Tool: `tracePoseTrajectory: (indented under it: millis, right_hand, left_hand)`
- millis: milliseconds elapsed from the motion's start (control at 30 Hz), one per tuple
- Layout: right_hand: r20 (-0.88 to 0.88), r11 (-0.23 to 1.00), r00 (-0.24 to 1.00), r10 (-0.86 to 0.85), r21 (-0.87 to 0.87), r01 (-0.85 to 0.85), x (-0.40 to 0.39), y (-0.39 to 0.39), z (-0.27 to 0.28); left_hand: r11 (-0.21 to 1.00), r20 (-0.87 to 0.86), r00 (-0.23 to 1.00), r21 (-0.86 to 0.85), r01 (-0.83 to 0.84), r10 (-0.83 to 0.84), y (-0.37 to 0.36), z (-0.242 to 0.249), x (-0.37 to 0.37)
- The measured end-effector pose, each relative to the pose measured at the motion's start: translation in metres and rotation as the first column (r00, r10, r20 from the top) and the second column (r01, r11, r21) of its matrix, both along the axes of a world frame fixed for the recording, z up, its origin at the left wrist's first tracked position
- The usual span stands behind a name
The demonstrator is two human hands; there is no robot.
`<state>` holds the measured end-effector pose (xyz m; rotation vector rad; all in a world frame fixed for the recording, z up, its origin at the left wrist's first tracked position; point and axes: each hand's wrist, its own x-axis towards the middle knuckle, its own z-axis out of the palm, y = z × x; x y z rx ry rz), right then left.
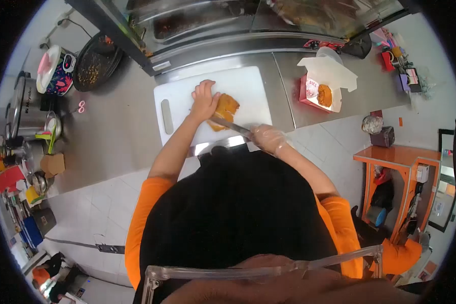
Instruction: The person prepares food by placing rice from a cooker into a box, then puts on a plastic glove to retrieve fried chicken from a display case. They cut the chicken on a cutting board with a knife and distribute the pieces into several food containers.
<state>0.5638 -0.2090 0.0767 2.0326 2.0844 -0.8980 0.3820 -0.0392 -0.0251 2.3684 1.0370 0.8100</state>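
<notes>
A golden-brown fried breaded piece of food [227, 105], seemingly cut into parts, lies on a white cutting board [248, 81]. My left hand [204, 100] is bare and rests on the board at the food's left edge. Its fingers are stretched out and the thumb is against or very near the food. In a clear plastic glove, my right hand [268, 139] is closed round the handle of a knife [231, 125]. The blade points left and lies across the lower part of the food, its tip close to my left wrist.
An open takeaway box [309, 94] holding a fried piece [325, 95] stands right of the board. Behind the board rises a glass display case [248, 38]. Pink scissors [81, 107], a black pan [97, 63] and a rice cooker [55, 71] are on the left.
</notes>
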Motion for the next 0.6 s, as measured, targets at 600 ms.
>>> tracePoseTrajectory:
  millis: [600]
  right_hand:
    - [0.033,0.992,0.997,-0.071,0.102,0.067,0.046,0.018,0.020]
  left_hand:
    - [0.999,0.106,0.994,0.006,0.034,-0.034,0.039,0.009,0.063]
